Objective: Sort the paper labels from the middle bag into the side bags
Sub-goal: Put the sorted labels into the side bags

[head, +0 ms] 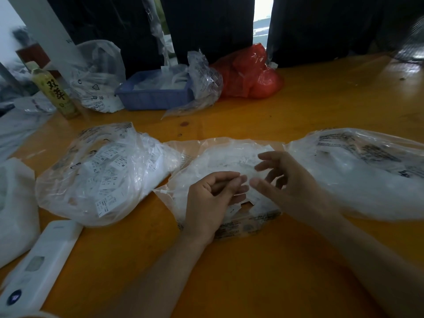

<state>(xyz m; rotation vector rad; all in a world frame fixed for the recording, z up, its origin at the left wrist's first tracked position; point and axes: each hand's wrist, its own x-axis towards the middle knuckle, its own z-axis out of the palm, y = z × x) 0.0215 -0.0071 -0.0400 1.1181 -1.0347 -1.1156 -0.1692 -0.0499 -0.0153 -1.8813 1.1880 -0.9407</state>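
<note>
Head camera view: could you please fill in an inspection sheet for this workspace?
Surface: orange table.
Job's things: middle bag of labels between left bag and right bag.
Clutter: bottle, blue basket, red bag, white device.
Hands: left hand fingers curled, apparently pinching labels; right hand blurred, fingers spread, over the middle bag.
Cables: nothing seen.
Surroundings: dark curtains behind.

Left grip [215, 193] curled, right grip [284, 177] spread.
</note>
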